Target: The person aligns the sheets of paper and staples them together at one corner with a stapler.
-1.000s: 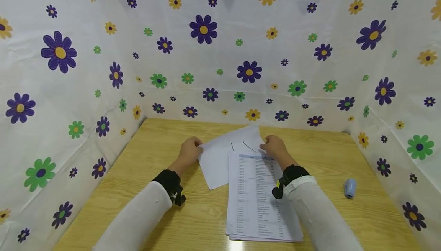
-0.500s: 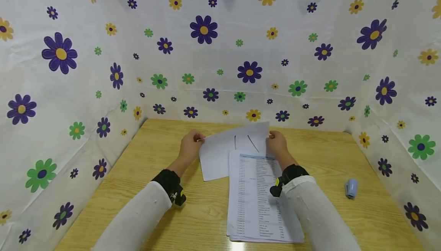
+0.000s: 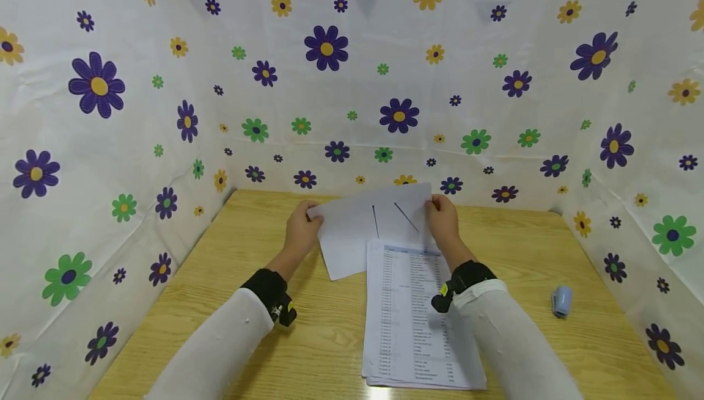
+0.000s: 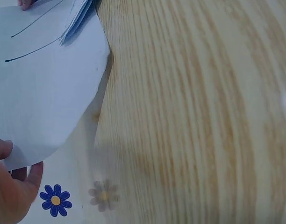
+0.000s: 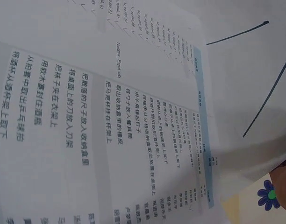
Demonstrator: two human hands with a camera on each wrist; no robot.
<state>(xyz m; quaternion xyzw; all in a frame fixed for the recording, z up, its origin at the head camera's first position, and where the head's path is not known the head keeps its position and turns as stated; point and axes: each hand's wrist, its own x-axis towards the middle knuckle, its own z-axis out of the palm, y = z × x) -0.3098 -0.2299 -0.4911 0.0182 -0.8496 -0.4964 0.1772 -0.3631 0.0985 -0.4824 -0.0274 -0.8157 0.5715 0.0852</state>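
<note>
A white sheet of paper (image 3: 346,223) bearing two dark pen strokes is held up between both hands. My left hand (image 3: 302,229) pinches its left edge; in the left wrist view the thumb lies on top and the fingers (image 4: 35,175) are underneath. At the opposite edge my right hand (image 3: 442,220) grips the sheet between thumb and fingers. Its far edge is raised off the table, and its lower left corner hangs down. A stack of printed sheets (image 3: 420,320) with a blue header row lies just in front, overlapping the white sheet's lower part.
On the right of the wooden table (image 3: 528,253) lies a small light-blue clip-like object (image 3: 561,301). A white flower-patterned cloth (image 3: 264,101) walls in the back and both sides. Each wrist wears a black strap with a small camera.
Both hands have risen and moved slightly away, lifting the white sheet's far edge higher. The pen strokes now show more fully. The printed stack and the blue object stay put.
</note>
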